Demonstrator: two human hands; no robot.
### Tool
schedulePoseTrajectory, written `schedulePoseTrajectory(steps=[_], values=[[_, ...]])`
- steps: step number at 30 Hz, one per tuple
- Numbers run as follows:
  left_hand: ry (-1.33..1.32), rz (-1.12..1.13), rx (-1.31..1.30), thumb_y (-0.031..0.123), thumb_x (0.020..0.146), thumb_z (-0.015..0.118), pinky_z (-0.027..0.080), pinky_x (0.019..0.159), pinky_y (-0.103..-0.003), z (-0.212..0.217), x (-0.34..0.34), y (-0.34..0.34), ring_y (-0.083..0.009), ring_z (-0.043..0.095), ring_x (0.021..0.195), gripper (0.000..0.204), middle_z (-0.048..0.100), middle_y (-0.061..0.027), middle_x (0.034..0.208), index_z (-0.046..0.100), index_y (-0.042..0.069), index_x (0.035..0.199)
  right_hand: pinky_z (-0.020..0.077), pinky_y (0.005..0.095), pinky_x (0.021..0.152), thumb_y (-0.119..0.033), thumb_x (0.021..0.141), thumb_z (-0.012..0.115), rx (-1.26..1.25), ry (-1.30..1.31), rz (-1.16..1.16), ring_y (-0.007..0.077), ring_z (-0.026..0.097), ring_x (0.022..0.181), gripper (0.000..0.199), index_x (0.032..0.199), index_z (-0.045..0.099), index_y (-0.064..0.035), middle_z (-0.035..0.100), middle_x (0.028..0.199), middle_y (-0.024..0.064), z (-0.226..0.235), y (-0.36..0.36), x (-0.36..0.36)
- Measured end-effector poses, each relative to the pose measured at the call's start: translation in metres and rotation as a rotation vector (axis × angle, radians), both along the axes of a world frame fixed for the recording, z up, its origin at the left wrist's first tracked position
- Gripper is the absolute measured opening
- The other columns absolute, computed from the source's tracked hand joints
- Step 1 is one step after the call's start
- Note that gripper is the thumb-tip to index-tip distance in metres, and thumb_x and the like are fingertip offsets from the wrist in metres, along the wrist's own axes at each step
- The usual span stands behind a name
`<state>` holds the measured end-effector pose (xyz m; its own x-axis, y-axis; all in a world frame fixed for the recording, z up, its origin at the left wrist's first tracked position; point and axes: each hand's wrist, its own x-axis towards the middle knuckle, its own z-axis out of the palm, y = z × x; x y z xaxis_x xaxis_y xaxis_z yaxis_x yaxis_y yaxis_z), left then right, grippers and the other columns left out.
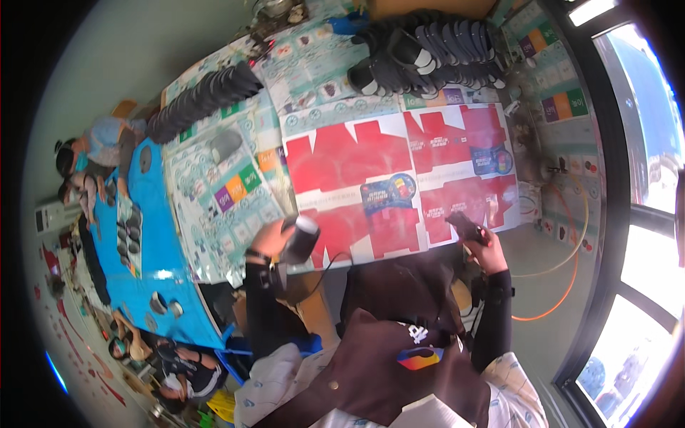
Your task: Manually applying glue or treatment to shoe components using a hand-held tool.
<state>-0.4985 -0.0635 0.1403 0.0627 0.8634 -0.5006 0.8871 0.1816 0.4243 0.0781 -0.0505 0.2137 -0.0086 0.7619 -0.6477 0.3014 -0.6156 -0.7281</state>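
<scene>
With the view centre as the dial hub, the left hand point(270, 239) is located between 8 and 9 o'clock; its grip is closed on the near side of a dark curved piece point(300, 246) with a pale upper end. The piece is blurred, is raised over the near edge of the patterned tabletop point(314, 100), and hides part of the fingers. The right hand point(491, 253) is located between 3 and 4 o'clock; its grip is wrapped around a dark handheld tool point(467, 228), the front end of which points toward 10 o'clock above a red-and-white printed sheet point(335, 153). The sheet lies flat on the tabletop, its middle at 2 o'clock. Stacked dark shoe uppers point(460, 43) occupy the far side at 1 o'clock. A nested row of dark pieces point(207, 100) lies between 10 and 11 o'clock; a single grey piece point(225, 145) rests at 10 o'clock. A blue tabletop point(146, 250) extends from 8 to 10 o'clock and carries further dark pieces point(130, 232), with other people point(107, 143) at its outer side. An orange hose point(573, 274) curves between 3 and 4 o'clock, beyond the right hand.
</scene>
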Motion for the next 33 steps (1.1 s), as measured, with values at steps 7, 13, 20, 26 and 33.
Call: schedulePoseTrajectory(steps=[7,13,20,26,33], values=[[0.202,0.368,-0.277,0.032,0.095,0.062,0.052,0.089,-0.051,0.084,0.022,-0.245,-0.0438,0.065,0.105,0.036,0.069,-0.0247,0.11,0.067,0.009,0.122,0.0547,0.0275,0.053,-0.005,0.083,0.065,0.037,0.129,0.254,0.0124,0.067,0.077,0.028,0.11,0.067,-0.0004,0.072,0.091,0.0047,-0.021,0.031,-0.024],[-0.009,0.6,0.231,0.035,0.095,0.062,0.051,0.084,-0.051,-0.008,0.109,-0.182,-0.0493,0.062,0.101,0.039,0.068,-0.029,0.103,0.062,0.0,0.114,0.0525,0.0332,0.069,-0.012,0.082,0.073,0.224,0.155,0.369,0.0153,0.066,0.077,0.04,0.119,0.065,0.0009,0.07,0.089,0.0085,-0.028,0.022,-0.055],[-0.052,0.61,0.33,0.028,0.092,0.067,0.051,0.086,-0.052,-0.103,0.14,-0.055,-0.0475,0.064,0.099,0.033,0.069,-0.0268,0.103,0.064,0.0,0.108,0.0522,0.0359,0.074,-0.017,0.082,0.072,0.206,-0.001,0.559,0.02,0.067,0.076,0.041,0.121,0.067,-0.0019,0.069,0.086,0.0126,-0.012,0.003,-0.079],[-0.005,0.381,0.206,0.029,0.091,0.066,0.05,0.09,-0.054,-0.118,0.124,-0.022,-0.0466,0.064,0.102,0.034,0.068,-0.0279,0.105,0.063,-0.002,0.104,0.0516,0.0434,0.073,-0.018,0.082,0.07,0.232,-0.154,0.577,0.0383,0.068,0.081,0.033,0.112,0.067,-0.0043,0.069,0.087,0.0205,0.001,-0.004,-0.137],[-0.514,0.55,0.329,0.025,0.097,0.063,0.056,0.07,-0.038,-0.164,0.101,-0.043,-0.0298,0.069,0.083,0.031,0.069,-0.0171,0.098,0.062,-0.002,0.113,0.0506,0.0532,0.074,-0.021,0.084,0.062,0.405,-0.185,0.772,0.0475,0.064,0.087,0.023,0.102,0.067,-0.0058,0.067,0.086,0.0268,-0.035,0.012,-0.234]])
